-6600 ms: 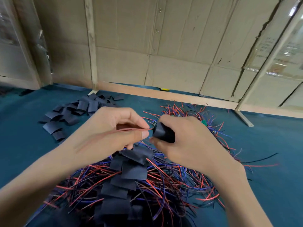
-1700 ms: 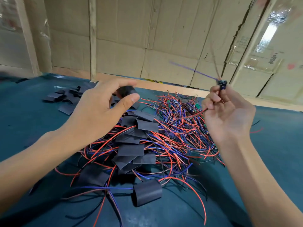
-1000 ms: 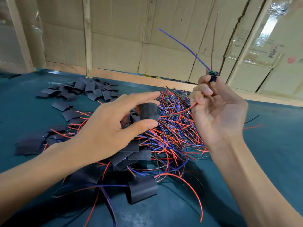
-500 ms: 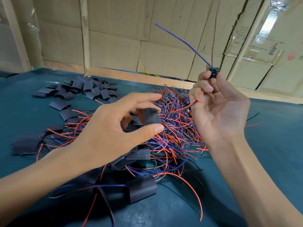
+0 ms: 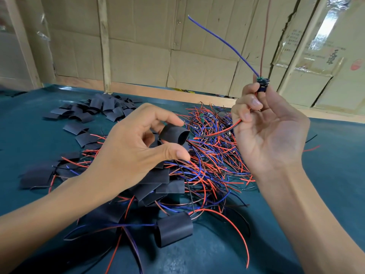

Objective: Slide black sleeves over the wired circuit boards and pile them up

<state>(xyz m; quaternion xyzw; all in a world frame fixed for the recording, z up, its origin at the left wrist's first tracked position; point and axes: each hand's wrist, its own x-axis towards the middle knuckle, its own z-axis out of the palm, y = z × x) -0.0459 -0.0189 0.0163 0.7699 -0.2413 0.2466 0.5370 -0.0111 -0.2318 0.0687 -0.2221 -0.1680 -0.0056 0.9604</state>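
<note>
Since half a second ago the left hand (image 5: pixel 128 153), pinching a short black tube sleeve (image 5: pixel 173 134), has turned its open mouth toward the small wired circuit board (image 5: pixel 262 84) gripped aloft by the right hand (image 5: pixel 270 133); carton printing behind is unreadable.

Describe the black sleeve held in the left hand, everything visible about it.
The black sleeve is a short, matte, thin-walled tube, like flexible plastic. It is squeezed open into a rounded oval, its open mouth facing right, toward red wire ends coming from the right hand. The left hand pinches it between fingertips above and thumb below, lifted over the tangle of wires. Nothing is inside it yet, as far as shows.
</note>
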